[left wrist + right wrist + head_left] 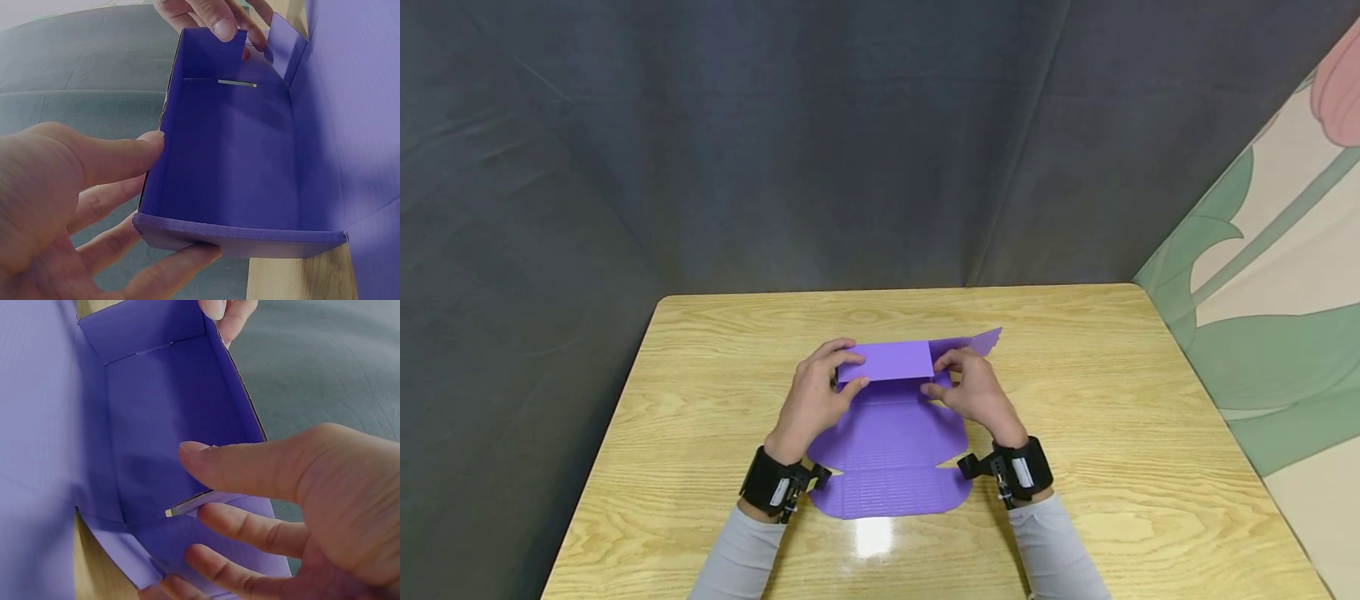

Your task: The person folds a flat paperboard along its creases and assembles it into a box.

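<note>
A purple cardboard box point(887, 363), partly folded up, stands tipped on the table with its long lid panel point(887, 433) lying flat toward me. My left hand point(812, 398) grips the box's left end; in the left wrist view its thumb point(140, 145) bears on the wall's edge and its fingers spread over the outside. At the right end is my right hand point(977, 395), thumb and fingers bent around a small end flap point(190, 503). The left end wall point(244, 234) is folded up, while a side flap point(987, 340) sticks out at the right.
The wooden table point(1097, 417) extends around the box on all sides. A dark curtain point(850, 150) hangs behind its far edge, and a flower-patterned cloth point(1285, 333) borders the right side. Black camera straps point(1028, 468) circle both wrists.
</note>
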Tool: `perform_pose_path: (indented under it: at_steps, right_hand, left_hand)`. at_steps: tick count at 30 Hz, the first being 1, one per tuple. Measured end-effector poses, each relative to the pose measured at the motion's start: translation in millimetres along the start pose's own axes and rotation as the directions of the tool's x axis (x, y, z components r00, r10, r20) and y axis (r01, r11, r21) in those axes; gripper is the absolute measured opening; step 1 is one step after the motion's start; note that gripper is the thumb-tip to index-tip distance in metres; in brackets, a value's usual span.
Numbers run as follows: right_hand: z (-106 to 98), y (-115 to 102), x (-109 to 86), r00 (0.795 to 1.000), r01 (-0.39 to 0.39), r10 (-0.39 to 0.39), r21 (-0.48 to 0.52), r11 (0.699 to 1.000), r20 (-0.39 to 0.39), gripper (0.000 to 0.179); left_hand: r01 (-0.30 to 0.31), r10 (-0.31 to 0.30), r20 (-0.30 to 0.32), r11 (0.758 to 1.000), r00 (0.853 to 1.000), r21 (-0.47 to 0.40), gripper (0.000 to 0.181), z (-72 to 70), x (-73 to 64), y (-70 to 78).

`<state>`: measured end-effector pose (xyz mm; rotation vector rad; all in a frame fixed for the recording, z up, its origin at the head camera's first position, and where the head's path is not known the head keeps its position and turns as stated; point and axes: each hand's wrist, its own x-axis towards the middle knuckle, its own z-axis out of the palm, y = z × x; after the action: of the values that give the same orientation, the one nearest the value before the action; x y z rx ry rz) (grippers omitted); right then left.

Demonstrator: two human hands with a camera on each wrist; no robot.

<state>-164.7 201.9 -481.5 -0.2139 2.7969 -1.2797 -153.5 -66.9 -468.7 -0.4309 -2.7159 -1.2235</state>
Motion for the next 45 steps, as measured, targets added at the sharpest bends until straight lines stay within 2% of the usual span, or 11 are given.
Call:
perform_pose_path:
  at_steps: [8, 14, 28, 39, 42, 45]
  right_hand:
    - [-1, -2, -0.6, 1.0, 0.012, -0.012, 0.034, 0.999, -0.006, 0.032]
    - [-4, -4, -1.9, 1.0, -0.018, 0.018, 0.054, 0.998, 0.0, 0.031]
    - [-3, -7, -2.6, 0.999, -0.038, 0.036, 0.104, 0.994, 0.024, 0.029]
    - [0, -17, -5.5, 1.0, 0.018, -0.017, 0.08, 0.997, -0.019, 0.022]
    - [2, -17, -6.1, 0.999, 0.037, -0.034, 0.096, 0.995, -0.035, 0.029]
    - [3, -18, -7.0, 0.996, 0.067, -0.063, 0.071, 0.995, -0.057, 0.048]
  left_hand:
    - [0.006, -0.006, 0.005, 1.0, 1.0, -0.005, 0.028, -0.2, 0.6, 1.0]
    - [0.003, -0.003, 0.006, 1.0, 1.0, -0.009, 0.028, 0.2, 1.3, 0.8]
    - [-0.006, 0.006, 0.001, 1.0, 1.0, -0.005, 0.027, 0.9, 1.0, 1.1]
    - [0.006, -0.006, 0.007, 1.0, 1.0, -0.005, 0.027, -0.2, 0.0, -0.4]
    - [0.006, -0.006, 0.01, 1.0, 1.0, -0.006, 0.027, 0.3, -0.1, -0.3]
    - [0.008, -0.008, 0.017, 1.0, 1.0, -0.007, 0.027, 0.9, 0.2, 0.5]
